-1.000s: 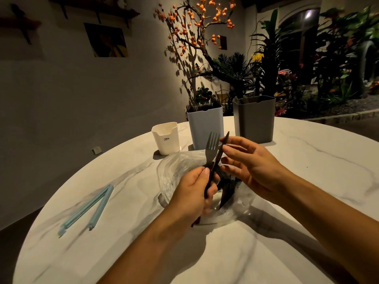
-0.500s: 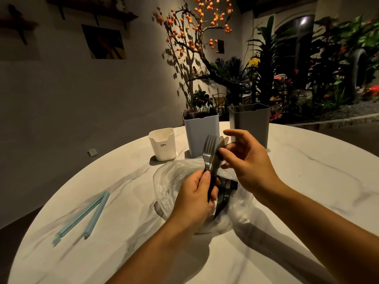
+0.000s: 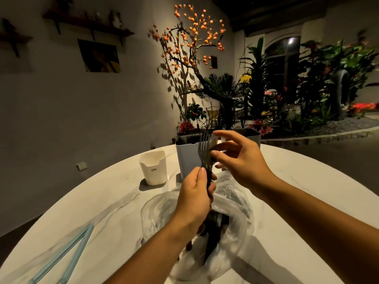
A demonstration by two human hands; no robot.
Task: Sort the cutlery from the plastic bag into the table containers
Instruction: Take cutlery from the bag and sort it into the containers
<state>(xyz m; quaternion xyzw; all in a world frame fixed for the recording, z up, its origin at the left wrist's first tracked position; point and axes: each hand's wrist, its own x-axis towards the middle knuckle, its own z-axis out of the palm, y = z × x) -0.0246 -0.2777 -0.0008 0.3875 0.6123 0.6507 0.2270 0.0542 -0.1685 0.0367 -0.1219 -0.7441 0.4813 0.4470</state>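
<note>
the left hand [image 3: 195, 198] covers the fork [image 3: 203, 148] handle and part of the dark cutlery [image 3: 213, 232] in the plastic bag [image 3: 235, 228]. the right hand [image 3: 242, 162] hides most of the grey container [image 3: 251, 135] at the table's [image 3: 307, 181] far edge. the blue clip [image 3: 63, 257] runs off the picture's bottom edge, blurred.

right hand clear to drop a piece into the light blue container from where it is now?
Probably yes. The right hand hovers just in front of the light blue container, whose open top already holds cutlery; only the fork held by the left hand stands between them.
</note>
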